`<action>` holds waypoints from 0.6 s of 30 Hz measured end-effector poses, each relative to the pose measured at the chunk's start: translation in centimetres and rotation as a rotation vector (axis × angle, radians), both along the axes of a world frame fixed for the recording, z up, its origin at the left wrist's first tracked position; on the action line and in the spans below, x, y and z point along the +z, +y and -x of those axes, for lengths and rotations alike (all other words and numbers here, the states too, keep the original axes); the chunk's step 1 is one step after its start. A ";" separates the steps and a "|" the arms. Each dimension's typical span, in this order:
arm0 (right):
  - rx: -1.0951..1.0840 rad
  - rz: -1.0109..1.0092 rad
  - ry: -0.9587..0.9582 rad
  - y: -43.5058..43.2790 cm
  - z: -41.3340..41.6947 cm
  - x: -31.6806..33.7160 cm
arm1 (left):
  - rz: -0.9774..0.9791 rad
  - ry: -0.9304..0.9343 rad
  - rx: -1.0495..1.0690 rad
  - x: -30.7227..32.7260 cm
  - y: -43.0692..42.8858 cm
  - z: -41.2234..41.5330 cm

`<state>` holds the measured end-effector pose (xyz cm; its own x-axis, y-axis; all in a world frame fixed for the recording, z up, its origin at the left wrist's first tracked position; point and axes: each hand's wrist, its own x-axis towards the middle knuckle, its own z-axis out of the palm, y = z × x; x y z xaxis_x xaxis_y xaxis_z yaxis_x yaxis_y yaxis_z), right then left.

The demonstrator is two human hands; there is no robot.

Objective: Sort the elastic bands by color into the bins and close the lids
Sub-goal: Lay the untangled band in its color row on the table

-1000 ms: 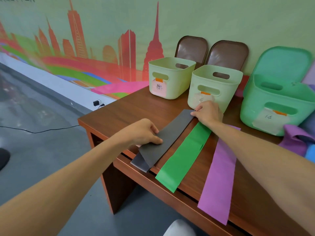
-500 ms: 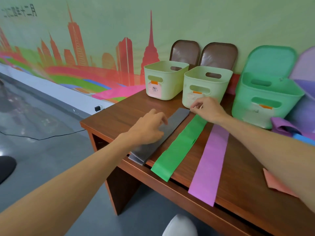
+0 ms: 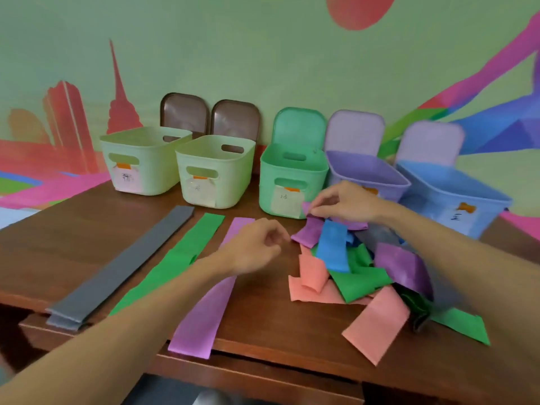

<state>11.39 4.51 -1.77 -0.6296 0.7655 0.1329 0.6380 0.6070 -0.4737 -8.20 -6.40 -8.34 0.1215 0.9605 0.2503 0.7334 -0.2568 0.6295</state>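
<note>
Three bands lie flat side by side on the table: a grey band (image 3: 122,264), a green band (image 3: 175,258) and a purple band (image 3: 204,311). To their right sits a tangled pile of bands (image 3: 356,270) in purple, blue, green, pink and grey. My right hand (image 3: 344,201) pinches the top end of a purple band (image 3: 308,230) at the pile's far left edge. My left hand (image 3: 254,247) hovers over the flat purple band with curled fingers, holding nothing. Several open bins stand along the wall.
From left to right stand two pale green bins (image 3: 143,162) (image 3: 213,171), a mint green bin (image 3: 292,176), a purple bin (image 3: 365,173) and a blue bin (image 3: 455,197). Their lids lean upright against the wall behind them. The table's front edge (image 3: 263,369) runs close below the bands.
Both hands have left the grey band and moved right. My right hand has pinched a purple band in the pile. The view has swung right, showing the pile and two more bins.
</note>
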 end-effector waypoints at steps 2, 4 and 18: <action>-0.071 -0.058 0.027 -0.2 -2.8 -0.8 | -0.002 -0.040 -0.008 -1.0 1.1 -2.2; -0.108 -0.052 0.086 -0.2 -4.9 -2.0 | -0.009 -0.111 0.018 -2.0 2.2 -4.2; -0.351 -0.232 0.194 2.4 -6.2 -9.5 | -0.055 -0.257 0.124 -5.0 7.4 -7.5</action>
